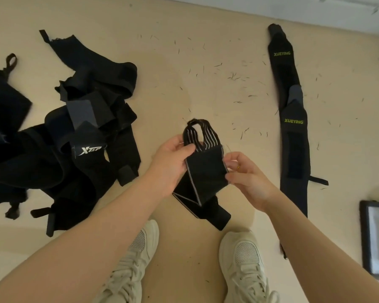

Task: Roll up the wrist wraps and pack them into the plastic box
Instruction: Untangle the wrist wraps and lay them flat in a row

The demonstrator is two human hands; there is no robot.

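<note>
I hold a black wrist wrap with grey edge stripes [206,169] up over the floor, its looped striped end pointing away from me. My left hand [170,165] pinches its left edge near the loop. On the right edge my right hand [247,178] pinches it between thumb and fingers. The wrap's tail hangs folded below my hands. A heap of black wraps [74,136], one marked XTEP, lies on the floor to the left. Two long black XUEYING wraps [291,114] lie stretched out on the right. A plastic box [376,239] with a dark rim shows at the right edge.
My two pale sneakers [243,265] stand on the beige floor just below the held wrap. Small dark fibres are scattered over the floor ahead. A white wall base [293,9] runs along the top right.
</note>
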